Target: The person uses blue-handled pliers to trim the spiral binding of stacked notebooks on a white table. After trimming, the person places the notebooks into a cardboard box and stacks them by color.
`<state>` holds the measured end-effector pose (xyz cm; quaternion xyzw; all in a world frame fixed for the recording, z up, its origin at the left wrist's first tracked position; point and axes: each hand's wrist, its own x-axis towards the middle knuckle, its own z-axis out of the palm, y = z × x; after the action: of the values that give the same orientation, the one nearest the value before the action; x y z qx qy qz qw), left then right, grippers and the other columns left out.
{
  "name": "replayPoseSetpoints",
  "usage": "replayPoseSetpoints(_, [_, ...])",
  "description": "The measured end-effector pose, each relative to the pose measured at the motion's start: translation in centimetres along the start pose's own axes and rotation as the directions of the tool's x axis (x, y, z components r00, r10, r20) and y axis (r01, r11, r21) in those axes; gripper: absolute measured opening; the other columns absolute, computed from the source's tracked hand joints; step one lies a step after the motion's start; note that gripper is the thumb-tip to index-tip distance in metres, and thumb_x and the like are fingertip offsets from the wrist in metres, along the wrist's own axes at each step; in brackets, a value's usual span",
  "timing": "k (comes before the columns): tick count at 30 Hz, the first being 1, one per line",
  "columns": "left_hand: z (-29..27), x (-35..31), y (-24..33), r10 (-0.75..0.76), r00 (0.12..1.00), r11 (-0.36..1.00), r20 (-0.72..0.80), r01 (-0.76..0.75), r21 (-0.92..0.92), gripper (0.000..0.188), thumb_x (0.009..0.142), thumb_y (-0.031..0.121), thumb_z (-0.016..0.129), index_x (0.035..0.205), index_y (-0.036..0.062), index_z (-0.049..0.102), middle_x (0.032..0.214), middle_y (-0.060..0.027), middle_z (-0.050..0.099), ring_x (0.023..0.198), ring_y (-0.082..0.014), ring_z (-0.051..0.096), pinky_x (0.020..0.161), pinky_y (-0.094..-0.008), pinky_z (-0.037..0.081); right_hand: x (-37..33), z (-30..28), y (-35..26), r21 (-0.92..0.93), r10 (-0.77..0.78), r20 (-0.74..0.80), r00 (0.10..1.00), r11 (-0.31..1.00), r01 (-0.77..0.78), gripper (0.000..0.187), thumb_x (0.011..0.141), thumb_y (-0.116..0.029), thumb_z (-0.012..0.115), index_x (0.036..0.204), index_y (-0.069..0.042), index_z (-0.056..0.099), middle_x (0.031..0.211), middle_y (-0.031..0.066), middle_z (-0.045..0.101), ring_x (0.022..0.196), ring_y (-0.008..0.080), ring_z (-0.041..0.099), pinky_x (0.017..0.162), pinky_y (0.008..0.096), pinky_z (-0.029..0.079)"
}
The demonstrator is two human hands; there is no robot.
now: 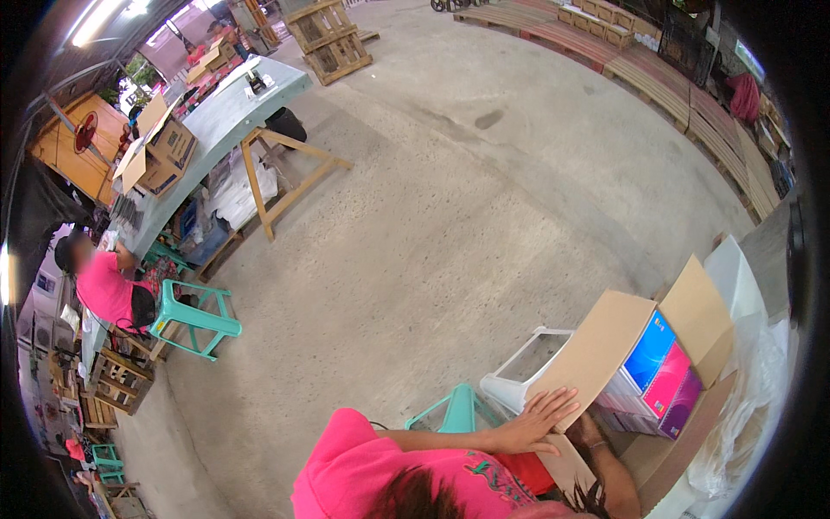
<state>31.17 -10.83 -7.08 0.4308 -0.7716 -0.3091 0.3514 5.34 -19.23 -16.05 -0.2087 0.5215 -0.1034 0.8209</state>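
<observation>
An open cardboard box (591,339) stands at the lower right with its flaps raised. Inside it are stacked notebooks with blue, pink and purple covers (661,368). My left hand (538,421) lies on the box's near left flap, its fingers stretched out and holding nothing. My right hand (585,430) reaches into the box beside the notebook stack, a thin band at its wrist. Its fingers are hidden behind the flap, so whether they touch the notebooks does not show.
Clear plastic wrapping (748,398) hangs along the box's right side. A white stool (527,359) and a green stool (458,411) stand left of the box. Across the concrete floor, a person in pink (108,290) sits at a long table (216,117). Wooden pallets (640,73) line the far right.
</observation>
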Motion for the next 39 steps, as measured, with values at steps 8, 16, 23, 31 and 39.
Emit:
replayPoseSetpoints(8, [0.4,0.0,-0.1,0.015,1.0,1.0,-0.007,-0.015,0.022,0.105,0.083,0.064,0.059,0.157,0.0091,0.009,0.164,-0.0145,0.002,0.151,-0.0332,0.001,0.118,-0.0544,0.006,-0.6,-0.3,-0.1,0.008,-0.03,0.012,0.999,1.0,0.03,0.074,0.084,-0.047,0.068,0.143,-0.012,0.04,0.136,0.0099,0.05,0.125,0.028,0.044,0.106,0.0466,0.032])
replayPoseSetpoints(16, [0.7,0.0,-0.4,0.008,1.0,1.0,-0.014,-0.008,-0.009,0.105,0.082,0.066,0.057,0.157,0.0099,0.01,0.163,-0.0141,0.004,0.151,-0.0333,0.003,0.118,-0.0544,0.007,-4.1,1.1,-0.8,0.122,-0.142,0.04,0.989,0.983,0.136,0.075,0.085,-0.039,0.07,0.146,-0.011,0.038,0.141,0.012,0.051,0.13,0.0313,0.047,0.112,0.0499,0.035])
replayPoseSetpoints(23, [0.8,0.0,-0.2,0.022,0.997,0.998,-0.069,-0.018,0.063,0.105,0.082,0.068,0.054,0.157,0.01,0.011,0.164,-0.0143,0.005,0.15,-0.0338,0.006,0.118,-0.0547,0.01,-11.5,4.8,-2.6,0.196,-0.272,-0.043,0.961,0.941,0.276,0.08,0.082,-0.04,0.073,0.145,-0.007,0.037,0.138,0.0149,0.052,0.126,0.0325,0.051,0.109,0.0502,0.039])
replayPoseSetpoints(31, [0.0,0.0,0.1,-0.008,0.999,0.999,-0.054,0.01,0.035,0.106,0.08,0.069,0.06,0.157,0.0122,0.014,0.163,-0.0136,0.008,0.15,-0.0347,0.007,0.117,-0.054,0.011,-16.8,3.8,-3.1,0.169,-0.415,-0.165,0.895,0.882,0.44,0.074,0.08,-0.041,0.073,0.138,-0.004,0.044,0.13,0.0151,0.057,0.119,0.0321,0.057,0.103,0.049,0.046])
replayPoseSetpoints(39, [-1.6,0.3,0.7,0.023,0.995,1.0,-0.093,-0.024,-0.007,0.102,0.08,0.07,0.059,0.155,0.0133,0.02,0.161,-0.0154,0.015,0.148,-0.0355,0.014,0.116,-0.0548,0.013,-22.6,4.1,-2.9,0.245,-0.457,-0.278,0.845,0.817,0.522,0.073,0.081,-0.043,0.072,0.137,-0.005,0.044,0.129,0.0153,0.058,0.116,0.0334,0.058,0.101,0.0515,0.047])
